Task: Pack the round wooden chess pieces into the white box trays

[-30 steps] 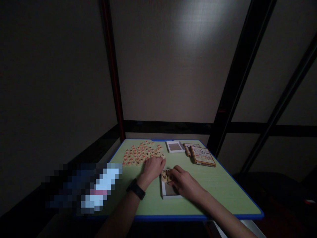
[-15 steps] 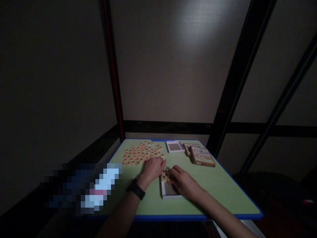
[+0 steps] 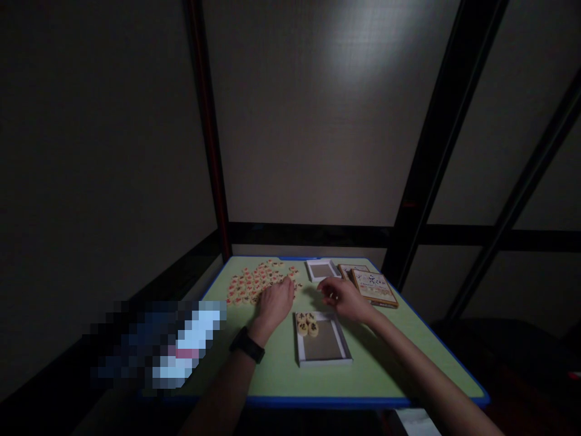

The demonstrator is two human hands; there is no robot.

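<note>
My left hand (image 3: 276, 301), with a black watch on the wrist, reaches over the near right side of a spread of round Chinese chess pieces (image 3: 247, 286) with red and black characters. Its fingertips are hidden, so what they hold cannot be made out. My right hand (image 3: 342, 298) hovers above the table to the right of the pieces, its fingers curved and apart with nothing seen between them. Below it lies a shallow white box tray (image 3: 324, 362) with a brown bottom. Several chess pieces (image 3: 307, 325) with black characters sit grouped in the tray's far left corner.
A second shallow white tray (image 3: 310, 275) stands at the table's far edge. Two printed game boxes (image 3: 373, 287) overlap to its right. The green table (image 3: 408, 357) has a blue rim (image 3: 318, 401). A blurred patch (image 3: 190, 345) covers the area at the left.
My right hand has lifted from the near tray and moved up and away, uncovering the pieces in it. My left hand has shifted left, away from the tray, over the spread pieces.
</note>
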